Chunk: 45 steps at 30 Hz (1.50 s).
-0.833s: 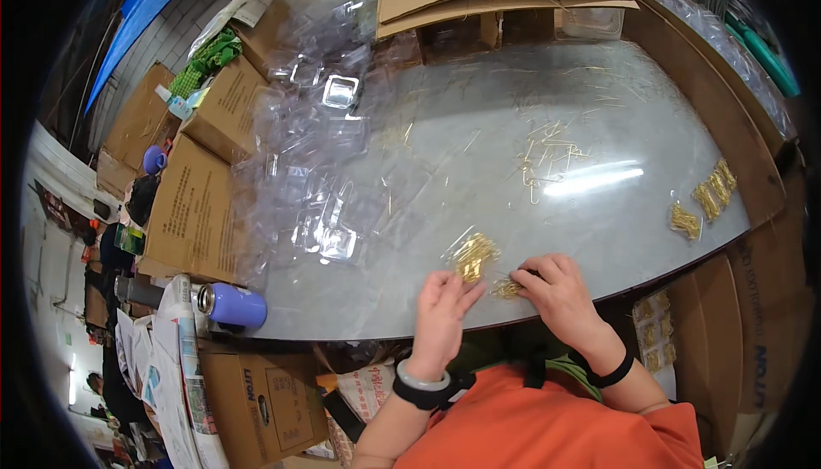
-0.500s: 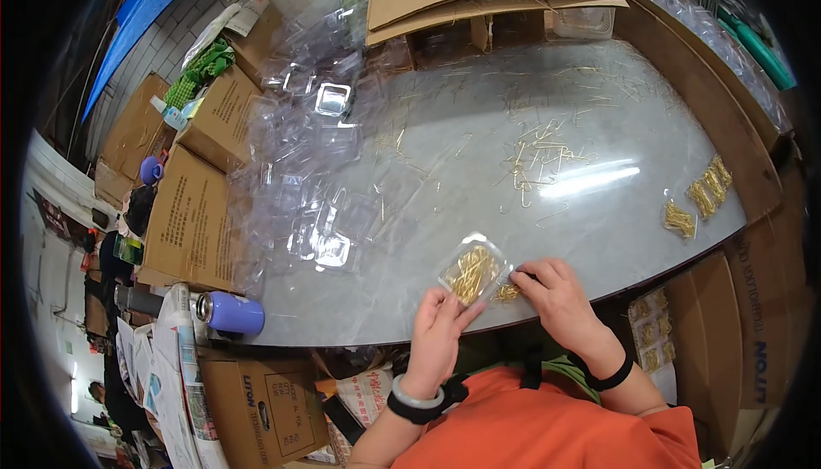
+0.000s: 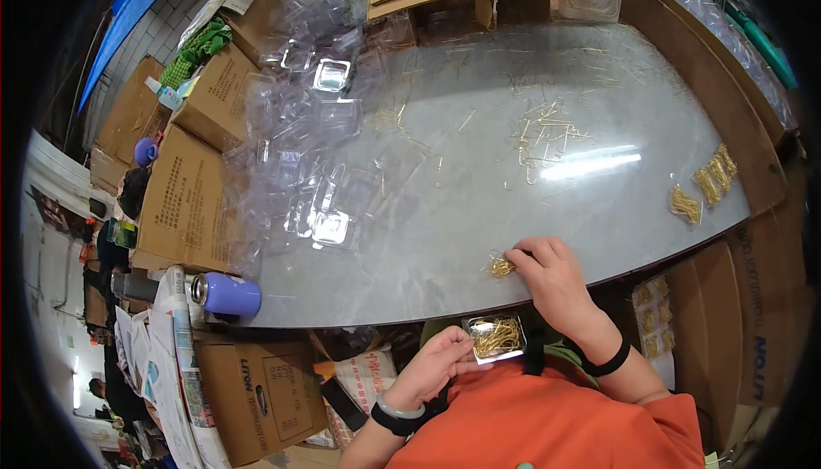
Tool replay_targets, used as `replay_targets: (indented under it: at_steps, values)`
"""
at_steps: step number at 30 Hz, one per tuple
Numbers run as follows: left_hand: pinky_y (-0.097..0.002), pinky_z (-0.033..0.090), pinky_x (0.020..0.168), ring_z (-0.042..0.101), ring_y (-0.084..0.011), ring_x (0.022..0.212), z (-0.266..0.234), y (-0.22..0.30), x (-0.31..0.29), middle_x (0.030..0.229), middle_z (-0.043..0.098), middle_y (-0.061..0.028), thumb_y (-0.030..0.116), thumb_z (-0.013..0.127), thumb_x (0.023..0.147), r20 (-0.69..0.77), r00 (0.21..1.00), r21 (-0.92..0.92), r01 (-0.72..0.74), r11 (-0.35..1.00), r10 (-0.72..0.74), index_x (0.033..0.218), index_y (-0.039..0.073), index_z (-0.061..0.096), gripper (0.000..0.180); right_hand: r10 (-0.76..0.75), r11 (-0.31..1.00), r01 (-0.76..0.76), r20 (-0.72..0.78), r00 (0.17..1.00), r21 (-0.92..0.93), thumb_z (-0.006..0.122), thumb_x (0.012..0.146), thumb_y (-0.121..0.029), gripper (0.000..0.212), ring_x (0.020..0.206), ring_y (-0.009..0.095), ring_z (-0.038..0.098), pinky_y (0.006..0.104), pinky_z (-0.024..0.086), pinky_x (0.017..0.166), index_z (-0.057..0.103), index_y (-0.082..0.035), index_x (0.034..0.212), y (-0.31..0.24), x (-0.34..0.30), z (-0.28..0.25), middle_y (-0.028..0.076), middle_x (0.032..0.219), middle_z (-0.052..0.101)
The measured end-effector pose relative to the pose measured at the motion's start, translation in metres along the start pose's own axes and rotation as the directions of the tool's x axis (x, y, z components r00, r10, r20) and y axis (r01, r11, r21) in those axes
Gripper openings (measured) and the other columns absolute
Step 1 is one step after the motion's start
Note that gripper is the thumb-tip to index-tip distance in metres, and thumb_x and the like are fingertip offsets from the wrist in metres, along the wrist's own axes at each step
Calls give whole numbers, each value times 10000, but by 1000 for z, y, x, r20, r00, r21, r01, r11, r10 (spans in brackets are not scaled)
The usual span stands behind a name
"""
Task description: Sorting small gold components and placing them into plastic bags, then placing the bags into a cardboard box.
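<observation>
My left hand point(image 3: 440, 362) grips the corner of a small clear plastic box point(image 3: 519, 352). The box is past the table's front edge, close to my body, and holds a tangle of gold wire hooks point(image 3: 496, 334). At the table's front edge, the fingers of my right hand point(image 3: 556, 285) are pinched together at one end of a small bunch of gold wire hooks point(image 3: 499, 266). That bunch rests on the grey tabletop point(image 3: 410, 272). More loose gold hooks point(image 3: 547, 135) lie scattered farther back.
Clear plastic boxes point(image 3: 333, 127) are heaped at the table's left. Several filled packs point(image 3: 714, 178) lie at the right edge. A purple bottle point(image 3: 231, 295) stands front left, beside stacked cartons point(image 3: 184, 204). A cardboard wall point(image 3: 710, 84) borders the right side.
My left hand has drawn the filled box back off the table toward my body, tilting it. My right hand has moved slightly farther onto the table with the small bunch.
</observation>
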State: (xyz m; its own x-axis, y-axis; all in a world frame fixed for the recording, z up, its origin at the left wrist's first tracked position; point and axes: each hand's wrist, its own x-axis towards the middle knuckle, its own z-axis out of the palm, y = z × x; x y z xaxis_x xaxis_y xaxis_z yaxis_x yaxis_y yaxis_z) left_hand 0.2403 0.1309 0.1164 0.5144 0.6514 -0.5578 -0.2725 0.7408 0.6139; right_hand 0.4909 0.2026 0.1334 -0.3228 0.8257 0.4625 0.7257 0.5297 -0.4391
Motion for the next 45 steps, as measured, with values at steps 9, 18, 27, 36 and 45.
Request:
replay_targets:
  at_steps: [9,18,27,36,45]
  values:
    - [-466,525,1088,630,-311,1216,10,-10,4,1160,611,-138,105,444,1093,47,994,-122,-91,988,97,1087,6,503,115,-133,947,33,299,945,318,677,805,-45,349,1062,324,573,413,481,939,659,-50,1154,-34,-49,-14,117,1148,620]
    - [-471,574,986,649,-264,1142,30,33,0,1200,618,-162,87,423,1090,-6,940,145,-336,931,340,1121,8,474,99,-133,976,135,-23,991,171,704,821,-62,361,1033,315,585,421,482,917,661,-68,1180,-45,-18,-20,101,1123,626]
    - [-479,455,1053,575,-393,1214,24,62,48,1336,561,-263,221,524,1055,279,457,960,-156,-233,845,1357,-57,464,414,-46,988,62,-111,993,143,765,809,-69,416,1051,327,572,427,464,923,649,-87,1208,-6,19,19,99,1122,622]
    - [-527,324,1178,365,-451,1435,37,50,62,1534,389,-264,242,588,1017,334,544,940,-252,-230,770,1401,-49,465,498,89,989,-73,-118,989,128,823,789,-164,739,1235,436,512,542,403,1053,474,5,1418,-16,-12,-3,214,1315,558]
    - [-537,333,1154,371,-496,1398,39,54,61,1451,429,-271,181,680,953,366,498,925,-287,-248,786,1327,-30,502,465,174,948,-152,-56,983,279,696,900,-78,595,1229,436,549,513,413,1072,452,20,1434,-8,-17,-7,225,1363,562]
